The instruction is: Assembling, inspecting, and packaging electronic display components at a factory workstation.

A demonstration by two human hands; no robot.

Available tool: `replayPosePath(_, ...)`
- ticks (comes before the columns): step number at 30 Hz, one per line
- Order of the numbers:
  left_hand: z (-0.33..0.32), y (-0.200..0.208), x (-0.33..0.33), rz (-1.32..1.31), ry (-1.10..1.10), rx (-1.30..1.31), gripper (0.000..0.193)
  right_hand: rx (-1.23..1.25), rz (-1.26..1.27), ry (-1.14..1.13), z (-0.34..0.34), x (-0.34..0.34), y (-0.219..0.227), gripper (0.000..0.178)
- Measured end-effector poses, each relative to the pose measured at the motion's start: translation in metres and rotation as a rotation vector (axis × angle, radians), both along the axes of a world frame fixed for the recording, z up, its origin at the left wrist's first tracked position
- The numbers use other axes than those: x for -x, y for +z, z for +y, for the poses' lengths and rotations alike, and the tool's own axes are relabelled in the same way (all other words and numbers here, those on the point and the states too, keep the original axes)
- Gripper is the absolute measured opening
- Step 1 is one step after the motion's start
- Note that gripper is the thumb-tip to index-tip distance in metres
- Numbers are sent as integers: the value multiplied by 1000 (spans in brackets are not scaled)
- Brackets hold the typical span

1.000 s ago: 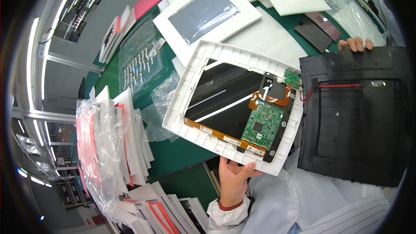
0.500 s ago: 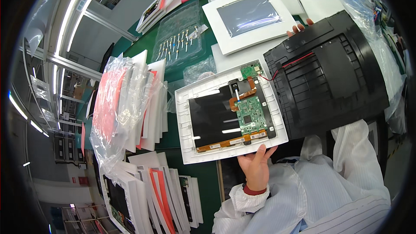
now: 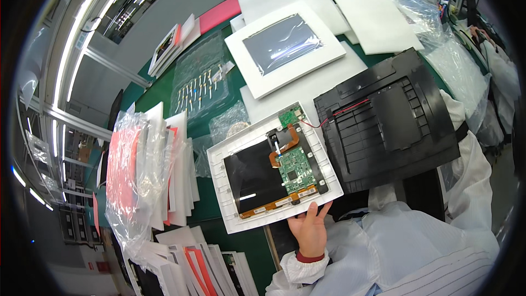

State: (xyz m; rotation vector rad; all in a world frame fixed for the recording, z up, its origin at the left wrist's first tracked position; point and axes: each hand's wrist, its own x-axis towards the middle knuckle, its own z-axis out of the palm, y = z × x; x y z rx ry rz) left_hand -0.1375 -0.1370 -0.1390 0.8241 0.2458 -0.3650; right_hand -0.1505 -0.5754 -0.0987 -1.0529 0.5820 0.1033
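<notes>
My left hand [image 3: 308, 234] grips the lower edge of a white display frame [image 3: 219, 186], fingers beneath and thumb at the rim. The frame lies open side up, showing a black panel [image 3: 255, 172], a green circuit board [image 3: 297, 170] and orange-brown ribbon cables. A small green board [image 3: 291, 115] sits at its top corner. Thin red and black wires run from there to a black plastic back cover [image 3: 392, 118], held tilted beside the frame. My right sleeve [image 3: 474, 159] reaches behind the cover's right side; the cover hides my right hand, which supports it.
Beyond the frame, a white-framed screen [image 3: 285, 44] rests on white foam sheets [image 3: 356, 74]. A clear tray [image 3: 186, 71] holds several small cables. Stacked foam-separated panels [image 3: 183, 170], partly under plastic film [image 3: 123, 159], line the left. More plastic film [image 3: 457, 68] lies at the right.
The frame and the cover have shifted left and down in view along with the whole scene. My right fingers, seen earlier at the cover's top edge, are now hidden.
</notes>
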Motion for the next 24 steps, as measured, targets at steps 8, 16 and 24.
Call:
replayPosePath(8,5,12,0,21,-38,-98,51,-104,-26,-115,2,4,15,33)
replayPosePath(16,9,20,1,57,-50,-231,49,1212,101,-57,-12,-33,-23,41)
replayPosePath(24,22,10,-6,228,-251,-333,41,1677,86,-22,2,-48,-33,25)
